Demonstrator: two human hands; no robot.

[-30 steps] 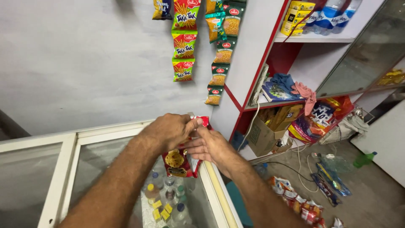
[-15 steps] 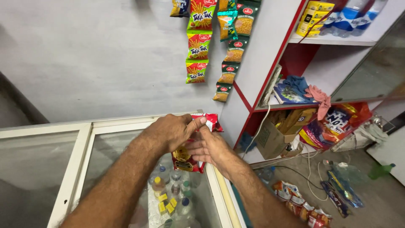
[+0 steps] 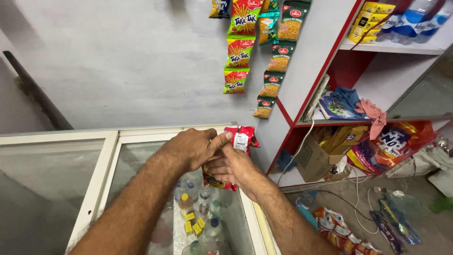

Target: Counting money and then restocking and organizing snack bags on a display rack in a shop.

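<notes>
A red snack packet [image 3: 238, 141] with a white label, crumpled at its top, is held upright above the glass counter's two o'clock corner.

Red foil snack packet [image 3: 238, 141]: middle hidden behind both hands, only top corner and bottom edge show. Left hand [image 3: 191, 148] covers right hand's [image 3: 233, 167] fingertips, so grip on packet can't be read. Both forearms cut off at bottom edge. Small bottles under the glass counter top [image 3: 141, 156] blurred by reflection, types unclear. Yellow cartons on the top shelf [image 3: 373, 19] and the hanging strip of snack packets [image 3: 240, 45] cropped by top edge. Floor wrappers [image 3: 339, 231] far right too small to tell.
</notes>
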